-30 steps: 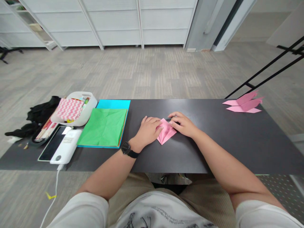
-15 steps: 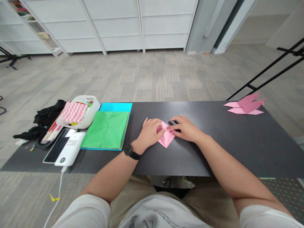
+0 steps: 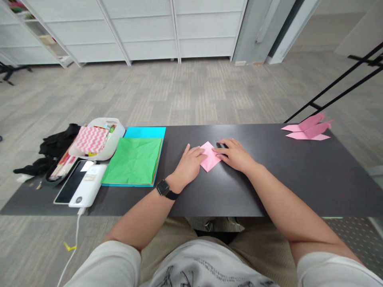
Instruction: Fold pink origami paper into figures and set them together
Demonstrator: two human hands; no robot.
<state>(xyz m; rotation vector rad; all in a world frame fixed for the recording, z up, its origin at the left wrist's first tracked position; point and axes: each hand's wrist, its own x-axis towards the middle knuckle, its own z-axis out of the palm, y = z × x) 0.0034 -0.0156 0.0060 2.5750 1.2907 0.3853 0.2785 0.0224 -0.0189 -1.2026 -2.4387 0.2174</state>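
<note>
A small pink origami paper (image 3: 208,159), folded into a diamond, lies flat on the dark table. At its left edge rests my left hand (image 3: 191,160), fingers outstretched and fingertips on the paper. From the other side, my right hand (image 3: 235,154) lays its fingertips on the paper's right corner, its fingers extended and apart. Between the right fingers shows a dark patch; whether it is an object or shadow I cannot tell. A smartwatch is on my left wrist.
Left of my hands lies a stack of coloured paper with a green sheet (image 3: 133,161) on top. Beyond it are a white basket (image 3: 115,145), a white power bank (image 3: 88,186) with a cable, a phone (image 3: 71,182) and black cloth. Pink folded paper birds (image 3: 309,129) stand far right.
The paper's raised inner folds now lie flatter, and it sits slightly higher in view. My left fingers have straightened from a bent grip over it; my right hand has moved slightly away from me.
</note>
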